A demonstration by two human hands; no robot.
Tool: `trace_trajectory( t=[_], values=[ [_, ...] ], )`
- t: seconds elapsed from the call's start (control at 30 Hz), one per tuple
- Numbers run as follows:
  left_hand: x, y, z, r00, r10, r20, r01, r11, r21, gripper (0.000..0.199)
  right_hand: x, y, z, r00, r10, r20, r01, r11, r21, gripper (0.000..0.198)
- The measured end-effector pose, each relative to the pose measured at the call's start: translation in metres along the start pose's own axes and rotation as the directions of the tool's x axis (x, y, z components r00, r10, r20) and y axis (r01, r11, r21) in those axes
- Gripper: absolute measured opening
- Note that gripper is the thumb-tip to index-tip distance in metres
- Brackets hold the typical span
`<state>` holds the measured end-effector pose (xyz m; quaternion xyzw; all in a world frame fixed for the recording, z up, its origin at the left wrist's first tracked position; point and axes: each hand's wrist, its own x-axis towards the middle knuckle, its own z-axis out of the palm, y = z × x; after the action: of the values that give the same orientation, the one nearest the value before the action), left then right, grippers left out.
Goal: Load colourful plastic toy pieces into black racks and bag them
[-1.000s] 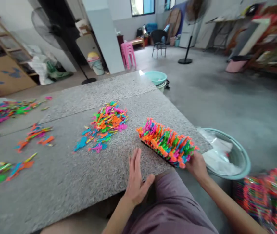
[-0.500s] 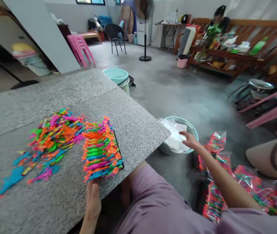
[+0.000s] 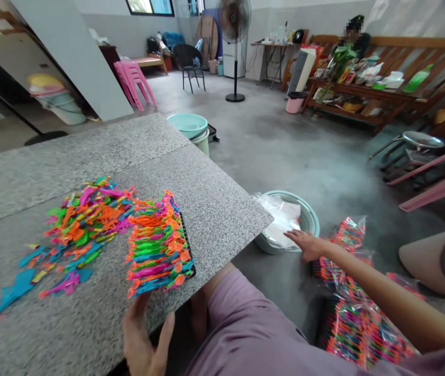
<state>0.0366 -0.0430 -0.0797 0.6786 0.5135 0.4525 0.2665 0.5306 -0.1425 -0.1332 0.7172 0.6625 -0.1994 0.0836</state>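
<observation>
A black tray [image 3: 188, 245] on the granite-patterned table [image 3: 222, 209] carries rows of bright plastic pieces [image 3: 159, 245] in orange, green, pink and blue, some with round ends. At its near end is my left hand [image 3: 144, 339], thumb spread away from the fingers; whether the fingertips touch the tray I cannot tell. To the right, my right hand [image 3: 306, 244] reaches over the near rim of a pale green basin [image 3: 314, 214] on the floor. Its fingers stretch toward clear plastic bags [image 3: 285, 214] inside and grip nothing visible.
Left of the tray lies a loose heap of similar pieces [image 3: 89, 214]. Filled clear packs [image 3: 347, 318] cover the floor under my right arm, with a beige bucket [image 3: 437, 256] beyond. Past the table stand a teal basin [image 3: 187, 125] and a fan [image 3: 235, 62]. Another person [image 3: 357, 36] sits far off.
My left hand has drawn back slightly from the tray, its thumb opening outward. My right hand has shifted toward me, from above the bags to the basin's near rim.
</observation>
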Motion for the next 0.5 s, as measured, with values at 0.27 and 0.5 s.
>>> trace_trajectory(
  t=[0.27, 0.5],
  values=[
    [-0.018, 0.059, 0.02, 0.938, 0.198, 0.285, -0.165, 0.977, -0.134, 0.014, -0.035, -0.09, -0.043, 0.981, 0.132, -0.143, 0.007, 0.711, 0.703, 0.031],
    [0.009, 0.132, 0.112, 0.623, -0.204, 0.755, 0.683, 0.611, -0.399, 0.029, -0.032, -0.204, -0.087, 0.933, 0.294, -0.205, 0.233, -0.061, 0.971, 0.047]
  ],
)
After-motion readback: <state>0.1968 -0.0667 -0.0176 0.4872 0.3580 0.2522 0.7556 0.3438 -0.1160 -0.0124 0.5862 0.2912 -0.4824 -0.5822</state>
